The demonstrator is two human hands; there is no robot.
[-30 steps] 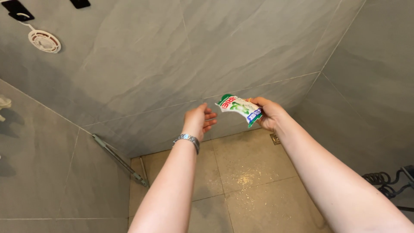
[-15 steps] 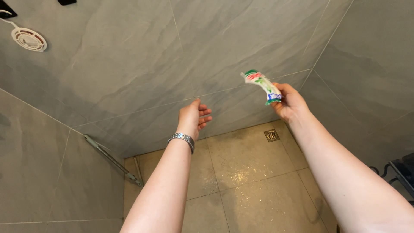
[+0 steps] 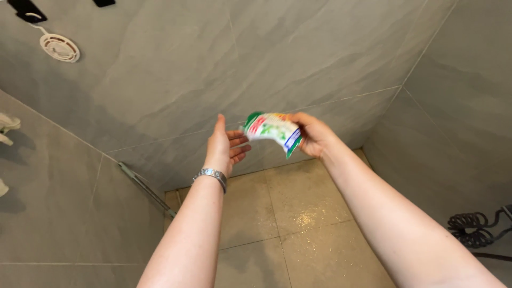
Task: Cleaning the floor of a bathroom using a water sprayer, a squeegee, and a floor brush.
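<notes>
nearest the camera, two bare forearms reach out over the wet, glossy beige tiled floor point(image 3: 314, 213), which glistens with scattered droplets; the left hand point(image 3: 224, 144), above a silver metal wristwatch point(image 3: 212, 176), is open and empty, palm turned toward the other hand, fingers loosely curled and touching nothing; the right hand point(image 3: 314, 136) is closed on one end of a small soft plastic sachet, white with green, red and blue print point(image 3: 269, 129), which sticks out between the two hands, bent and blurred, just beside the left fingertips but apart from them; held only by its end, the limp sachet could slip from the grip and drop onto the wet tiles, and the slick floor looks a likely place to lose footing; off to the right a black coiled hose point(image 3: 472, 232) lies low by the wall; a grey metal rail point(image 3: 144, 186) runs down the left corner; farthest, on the grey marbled wall tiles point(image 3: 176, 69), sits a round white vent cover point(image 3: 60, 48)
</notes>
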